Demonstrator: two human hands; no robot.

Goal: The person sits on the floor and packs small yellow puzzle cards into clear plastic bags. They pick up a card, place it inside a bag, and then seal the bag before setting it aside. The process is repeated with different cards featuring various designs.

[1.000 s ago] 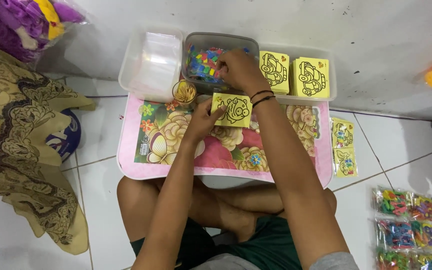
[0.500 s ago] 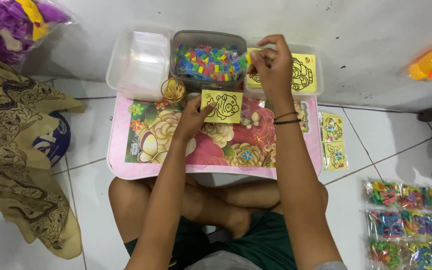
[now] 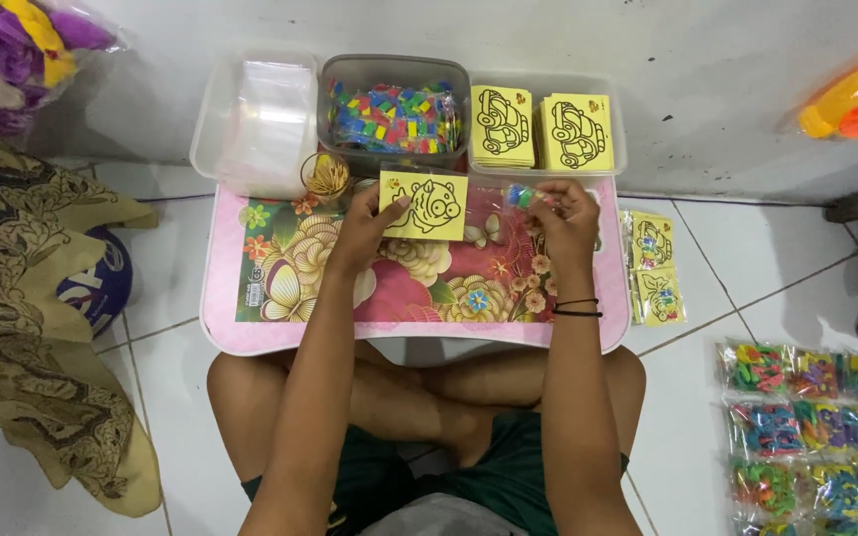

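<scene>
A person sits cross-legged at a low floral table [image 3: 280, 298]. The left hand [image 3: 364, 233] pinches the left edge of a yellow card [image 3: 425, 204], holding it over the table's far edge. The right hand [image 3: 563, 218] is closed around small coloured tubes [image 3: 520, 195] just right of the card. Behind are a tub of tubes [image 3: 394, 114] and a tray of cards [image 3: 543, 129].

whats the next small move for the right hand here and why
Probably bring the right hand with its small colourful packet over to the yellow card that the left hand holds on the pink table: the two are apart, the packet already lifted.
</scene>
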